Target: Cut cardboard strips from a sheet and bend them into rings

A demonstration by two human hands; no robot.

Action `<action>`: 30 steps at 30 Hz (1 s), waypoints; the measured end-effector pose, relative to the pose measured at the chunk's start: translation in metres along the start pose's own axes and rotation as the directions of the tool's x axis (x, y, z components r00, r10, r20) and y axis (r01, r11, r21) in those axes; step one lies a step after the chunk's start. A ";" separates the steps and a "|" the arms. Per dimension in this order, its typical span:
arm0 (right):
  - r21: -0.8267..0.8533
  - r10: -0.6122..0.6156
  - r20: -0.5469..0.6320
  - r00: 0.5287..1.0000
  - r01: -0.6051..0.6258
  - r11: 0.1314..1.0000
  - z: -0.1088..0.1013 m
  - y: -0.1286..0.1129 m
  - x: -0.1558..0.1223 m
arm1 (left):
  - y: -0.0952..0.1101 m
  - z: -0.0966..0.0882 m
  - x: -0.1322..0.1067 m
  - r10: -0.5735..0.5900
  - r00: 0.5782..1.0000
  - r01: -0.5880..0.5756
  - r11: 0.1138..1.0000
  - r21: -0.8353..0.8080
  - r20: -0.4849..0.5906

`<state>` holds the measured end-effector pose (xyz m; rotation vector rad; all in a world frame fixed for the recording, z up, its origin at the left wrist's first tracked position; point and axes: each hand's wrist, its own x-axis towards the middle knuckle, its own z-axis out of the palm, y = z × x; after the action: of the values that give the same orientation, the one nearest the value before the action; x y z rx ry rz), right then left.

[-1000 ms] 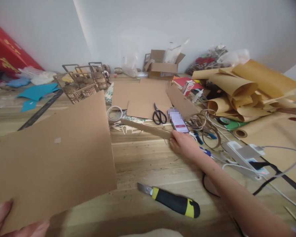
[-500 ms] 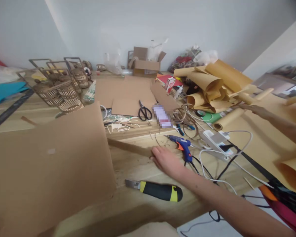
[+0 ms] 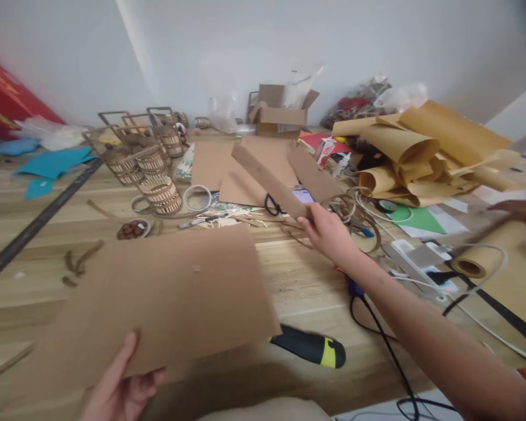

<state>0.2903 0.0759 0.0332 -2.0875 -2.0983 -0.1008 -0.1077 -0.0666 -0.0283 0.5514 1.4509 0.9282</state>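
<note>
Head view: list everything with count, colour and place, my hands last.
cardboard sheet: one, brown, front left
cardboard strip: one, brown, centre
knife: one, black-yellow, front, partly hidden
cardboard pieces: several, brown, mid-table
scissors: one, black, behind strip
phone: one, pale screen, beside strip
baskets: several, brown-cream, back left
bowl: one, white, left
paper heap: one, tan, back right
carton: one, brown, by wall
power strip: one, white, right
other clutter: many, mixed, scattered
left hand: one, bare, holding sheet
right hand: one, bare, holding strip
</note>
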 end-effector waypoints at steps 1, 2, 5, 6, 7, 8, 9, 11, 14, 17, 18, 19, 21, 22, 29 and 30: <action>0.038 -0.026 -0.044 0.999 0.028 0.999 -0.003 0.000 -0.002 | 0.005 0.014 0.003 -0.021 0.999 0.020 0.998 -0.065 -0.024; 0.082 -0.060 -0.088 0.994 0.067 0.994 -0.006 0.000 -0.004 | 0.010 0.030 0.006 -0.041 0.999 0.037 0.992 -0.122 -0.033; 0.200 -0.189 -0.173 0.967 0.223 0.954 -0.005 -0.004 -0.007 | 0.022 0.080 0.018 -0.083 0.996 0.079 0.976 -0.205 -0.013; 0.224 -0.245 -0.162 0.956 0.277 0.934 -0.003 -0.006 -0.008 | 0.023 0.092 0.021 -0.114 0.992 0.123 0.969 -0.213 0.052; 0.244 -0.305 -0.139 0.942 0.331 0.912 0.000 -0.009 -0.010 | 0.023 0.101 0.023 -0.122 0.982 0.153 0.960 -0.235 0.143; 0.265 -0.369 -0.103 0.924 0.383 0.885 0.003 -0.012 -0.011 | 0.022 0.106 0.023 -0.129 0.962 0.189 0.952 -0.243 0.241; 0.288 -0.431 -0.060 0.900 0.429 0.856 0.007 -0.014 -0.013 | 0.019 0.107 0.023 -0.170 0.930 0.248 0.945 -0.213 0.326; 0.342 -0.528 0.035 0.848 0.487 0.804 0.017 -0.018 -0.018 | 0.011 0.099 0.017 -0.223 0.877 0.304 0.943 -0.134 0.425; 0.410 -0.600 0.143 0.787 0.504 0.760 0.034 -0.022 -0.027 | 0.005 0.077 0.005 -0.222 0.860 0.249 0.968 0.001 0.459; 0.438 -0.642 0.186 0.744 0.522 0.732 0.047 -0.025 -0.031 | 0.012 0.060 0.001 -0.041 0.902 -0.046 0.981 0.191 0.430; 0.443 -0.653 0.193 0.732 0.529 0.724 0.050 -0.026 -0.031 | 0.017 0.055 0.004 0.061 0.915 -0.190 0.937 0.292 0.398; 0.443 -0.665 0.200 0.720 0.539 0.717 0.052 -0.027 -0.031 | 0.021 0.051 0.009 0.188 0.912 -0.338 0.848 0.409 0.364; 0.424 -0.686 0.208 0.698 0.567 0.706 0.054 -0.029 -0.030 | 0.025 0.043 0.024 0.457 0.819 -0.562 0.522 0.642 0.345; 0.402 -0.692 0.209 0.691 0.584 0.705 0.054 -0.029 -0.029 | 0.024 0.039 0.034 0.581 0.701 -0.651 0.286 0.703 0.412; 0.322 -0.616 0.138 0.776 0.553 0.769 0.059 -0.011 -0.039 | -0.002 0.014 0.086 0.504 0.482 -0.568 -0.443 0.694 0.716; 0.330 -0.599 0.132 0.790 0.535 0.778 0.060 -0.008 -0.042 | -0.001 0.012 0.089 0.488 0.481 -0.577 -0.449 0.682 0.728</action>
<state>0.2776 0.0445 -0.0320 -1.2916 -2.6411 0.3566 -0.1069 0.0066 -0.0808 2.8118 1.4799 0.2794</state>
